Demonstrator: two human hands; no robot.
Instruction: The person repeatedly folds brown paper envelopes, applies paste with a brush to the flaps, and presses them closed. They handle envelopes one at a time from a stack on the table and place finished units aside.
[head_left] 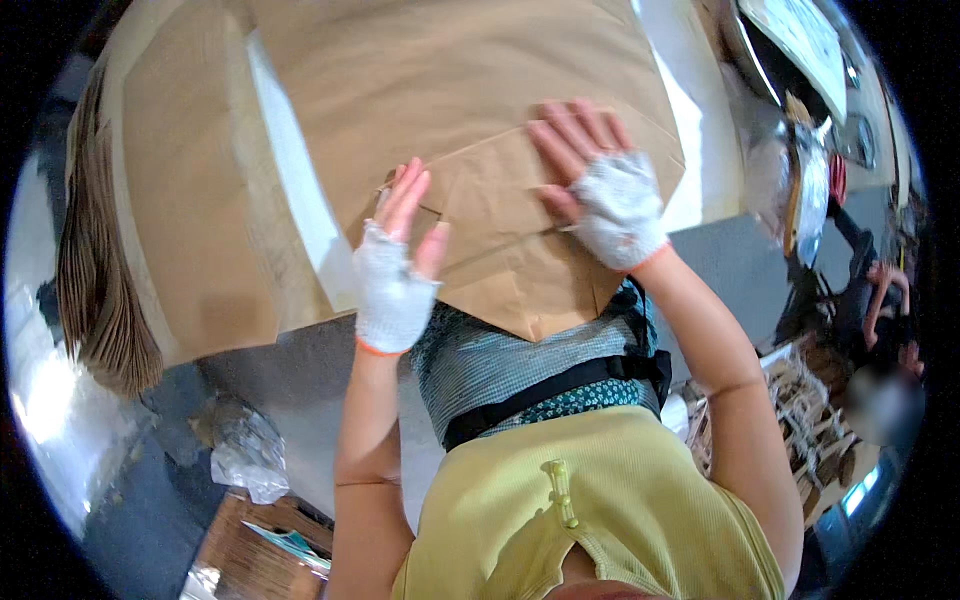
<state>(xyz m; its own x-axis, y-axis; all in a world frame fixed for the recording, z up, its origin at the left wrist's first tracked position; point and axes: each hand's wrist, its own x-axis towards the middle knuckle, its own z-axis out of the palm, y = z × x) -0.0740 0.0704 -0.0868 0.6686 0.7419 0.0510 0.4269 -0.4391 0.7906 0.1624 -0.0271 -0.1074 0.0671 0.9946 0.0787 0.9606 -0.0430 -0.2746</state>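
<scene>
A large brown kraft paper piece (430,90), which looks like a paper bag, spreads over the table before me. Its near end is folded into creased flaps (520,280) that hang to a point over the table's near edge, against my lap. My right hand (615,205), in a white fingerless glove with an orange cuff, lies flat on the folded part with its fingers spread. On the left edge of the fold is my left hand (395,280), gloved alike, its fingers stretched out and slightly blurred. Neither hand grips anything.
At the left lies a stack of brown paper (190,190), its layered folded edges (100,250) hanging down. Plastic wrapping (770,175) sits at the table's right. A wooden box (265,550) and a clear plastic bag (250,450) are low left. Another person (885,300) is far right.
</scene>
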